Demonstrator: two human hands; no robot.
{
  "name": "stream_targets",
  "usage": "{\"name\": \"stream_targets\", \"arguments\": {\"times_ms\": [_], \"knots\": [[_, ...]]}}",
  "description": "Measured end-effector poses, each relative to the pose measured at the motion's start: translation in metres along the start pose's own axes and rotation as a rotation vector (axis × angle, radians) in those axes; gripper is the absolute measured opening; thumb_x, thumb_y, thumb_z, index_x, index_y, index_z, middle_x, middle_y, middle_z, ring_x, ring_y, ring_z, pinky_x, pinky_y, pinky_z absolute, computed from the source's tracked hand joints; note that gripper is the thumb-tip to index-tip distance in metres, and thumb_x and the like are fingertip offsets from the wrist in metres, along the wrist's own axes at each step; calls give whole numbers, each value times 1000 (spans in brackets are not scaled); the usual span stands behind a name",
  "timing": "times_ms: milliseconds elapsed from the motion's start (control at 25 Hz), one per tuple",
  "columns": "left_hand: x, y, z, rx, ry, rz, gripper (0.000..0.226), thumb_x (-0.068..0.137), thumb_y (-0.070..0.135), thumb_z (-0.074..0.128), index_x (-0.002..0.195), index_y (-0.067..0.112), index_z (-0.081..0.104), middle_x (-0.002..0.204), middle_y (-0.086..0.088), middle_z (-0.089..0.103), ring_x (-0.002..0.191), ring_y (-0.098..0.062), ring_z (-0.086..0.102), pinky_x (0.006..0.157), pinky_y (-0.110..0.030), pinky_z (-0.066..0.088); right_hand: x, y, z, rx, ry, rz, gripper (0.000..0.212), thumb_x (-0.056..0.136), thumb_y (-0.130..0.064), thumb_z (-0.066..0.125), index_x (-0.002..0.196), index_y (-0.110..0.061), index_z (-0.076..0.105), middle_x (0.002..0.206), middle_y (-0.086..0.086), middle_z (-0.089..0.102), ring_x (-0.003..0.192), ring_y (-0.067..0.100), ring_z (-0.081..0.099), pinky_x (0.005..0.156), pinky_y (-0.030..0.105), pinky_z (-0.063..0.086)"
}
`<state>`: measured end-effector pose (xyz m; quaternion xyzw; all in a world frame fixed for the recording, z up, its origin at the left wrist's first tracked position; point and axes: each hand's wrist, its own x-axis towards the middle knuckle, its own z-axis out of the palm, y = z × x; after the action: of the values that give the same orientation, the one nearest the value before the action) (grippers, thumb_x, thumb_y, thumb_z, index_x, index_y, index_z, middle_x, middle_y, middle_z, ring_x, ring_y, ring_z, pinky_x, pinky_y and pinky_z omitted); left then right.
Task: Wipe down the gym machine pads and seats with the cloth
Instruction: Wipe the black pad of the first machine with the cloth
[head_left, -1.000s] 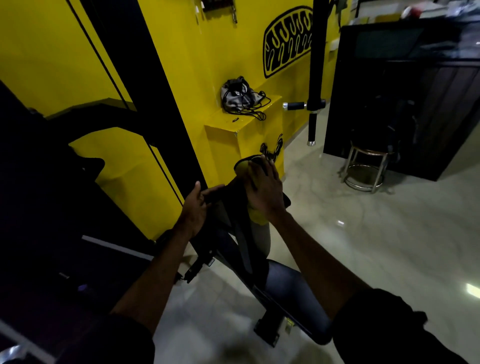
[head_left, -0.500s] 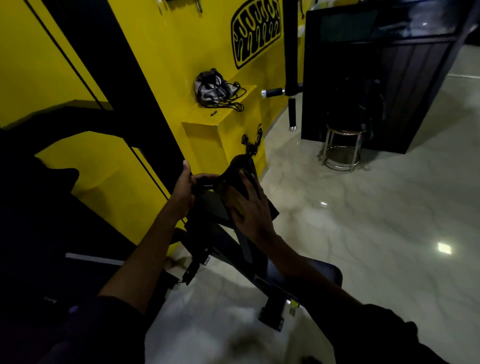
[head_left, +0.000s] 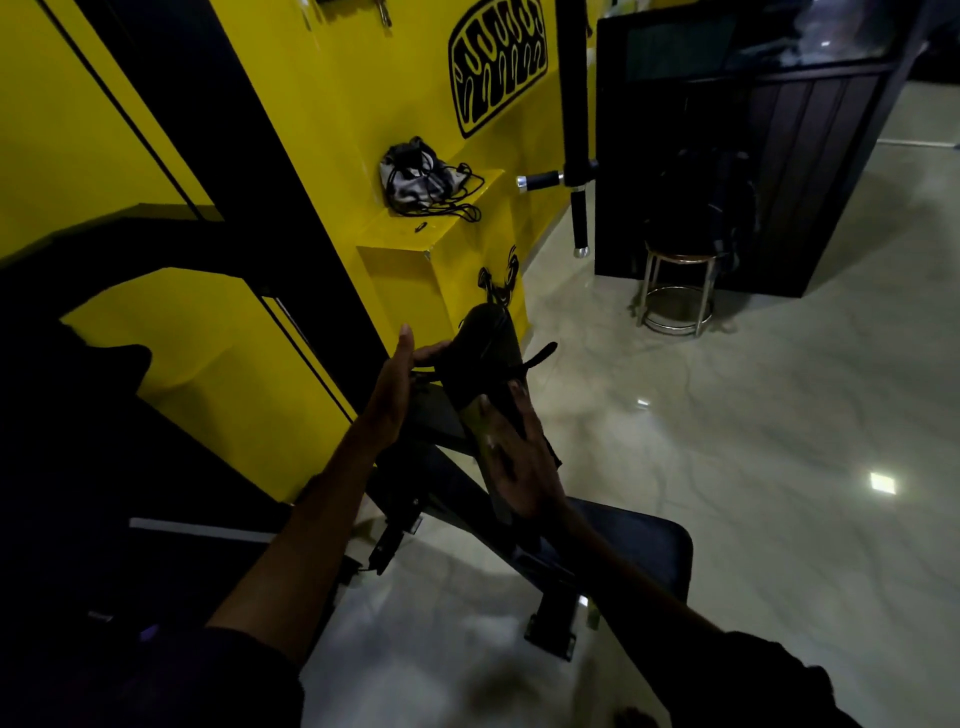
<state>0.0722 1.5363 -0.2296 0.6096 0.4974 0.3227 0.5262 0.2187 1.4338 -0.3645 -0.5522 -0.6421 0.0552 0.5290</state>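
Black pad (head_left: 480, 348), one, between left hand (head_left: 390, 395) and right hand (head_left: 517, 470) pressing one cloth (head_left: 471, 415).

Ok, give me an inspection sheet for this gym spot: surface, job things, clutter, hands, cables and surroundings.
Surface: glossy pale floor, light reflections, no spills seen.
Job's things: dark upright pad; cloth against it; dark seat lower down.
Clutter: grey bag on the yellow ledge.
Hands: left hand flat at the pad's side, fingers straight; right hand presses the cloth on the pad with straight fingers.
Cables: black cords trailing from the bag over the ledge.
Surroundings: yellow wall, metal stool, black counter, machine handle; dim light.
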Motion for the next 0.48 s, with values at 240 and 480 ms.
{"name": "stream_targets", "arguments": {"times_ms": [240,480], "knots": [[7,-3,18,169,73,145,51,101,55,38,127,19,65,115,-1,67,106,-15,65,97,-30,51,86,-1,-34,163,30,285,59,98,-21,40,156,-24,31,164,2,25,151,21,23,96,0,33],[9,-21,48,484,193,144,56,98,51,49,148,27,38,139,-13,37,122,-29,49,100,-40,46,80,49,-26,352,-165,480,52,108,-30,38,157,-24,22,163,4,24,148,18,26,118,36,26]]}}
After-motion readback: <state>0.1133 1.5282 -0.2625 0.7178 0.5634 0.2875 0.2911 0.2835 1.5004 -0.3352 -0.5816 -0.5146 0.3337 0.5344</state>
